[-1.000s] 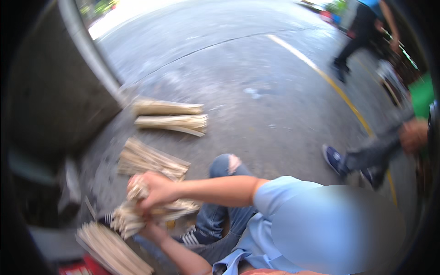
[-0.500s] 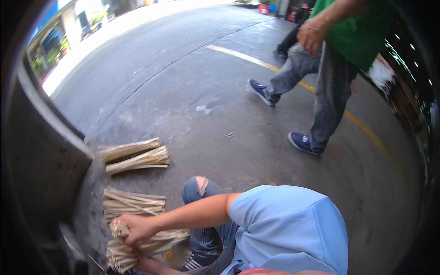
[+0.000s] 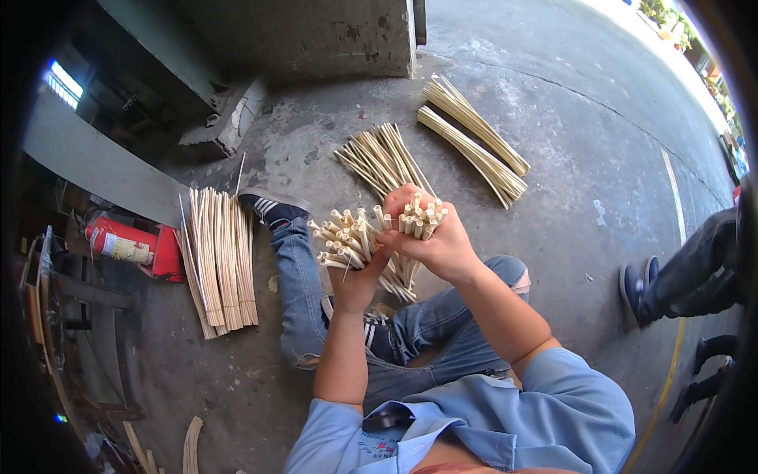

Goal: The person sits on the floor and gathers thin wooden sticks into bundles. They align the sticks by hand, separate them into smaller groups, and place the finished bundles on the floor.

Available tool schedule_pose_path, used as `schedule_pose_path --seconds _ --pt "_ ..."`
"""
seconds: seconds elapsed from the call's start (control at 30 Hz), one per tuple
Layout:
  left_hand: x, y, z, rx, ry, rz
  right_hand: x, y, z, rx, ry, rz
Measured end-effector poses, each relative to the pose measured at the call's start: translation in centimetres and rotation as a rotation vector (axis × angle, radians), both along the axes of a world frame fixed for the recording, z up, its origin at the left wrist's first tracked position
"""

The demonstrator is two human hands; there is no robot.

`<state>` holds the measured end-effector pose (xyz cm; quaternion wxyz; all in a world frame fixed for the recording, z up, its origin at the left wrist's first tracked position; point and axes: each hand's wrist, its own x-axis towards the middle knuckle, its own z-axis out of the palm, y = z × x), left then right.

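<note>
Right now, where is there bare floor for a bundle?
Nearly bare floor lies between the paired stick bundles and a bystander's navy shoes, and nearside of the bundle beside the red fire extinguisher. Crowded: around left hand and right hand, gripping sticks.

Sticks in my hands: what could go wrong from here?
The left hand grips a bunch of sticks with uneven ends, so some might slip out. The right hand grips a second bunch close by; the two could mix. The leftmost shoe sits by a floor pile, which a kick might scatter.
</note>
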<state>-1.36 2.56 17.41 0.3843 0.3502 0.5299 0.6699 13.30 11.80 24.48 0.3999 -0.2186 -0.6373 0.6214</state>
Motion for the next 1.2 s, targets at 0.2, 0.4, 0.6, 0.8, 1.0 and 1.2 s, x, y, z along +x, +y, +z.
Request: schedule_pose_path --seconds 0.2,0.4,0.6,0.8,1.0,1.2 --pt "0.3 0.5 -0.1 0.032 -0.014 -0.019 0.6 1.0 0.1 -0.003 0.005 0.023" --pt "0.1 0.8 0.0 0.028 0.026 -0.007 0.4 1.5 0.0 -0.073 0.058 0.067" --pt "-0.5 1.3 0.5 0.161 -0.052 -0.082 0.4 2.3 -0.9 -0.127 0.078 0.055" --pt "0.5 1.0 1.1 0.125 -0.059 0.038 0.2 2.1 -0.2 -0.150 0.092 0.068" --pt "0.7 1.6 0.9 0.106 -0.035 0.065 0.0 1.9 -0.1 -0.131 0.109 0.072" --pt "0.5 1.6 0.5 0.063 -0.036 0.045 -0.1 1.4 0.1 -0.137 0.081 0.008"
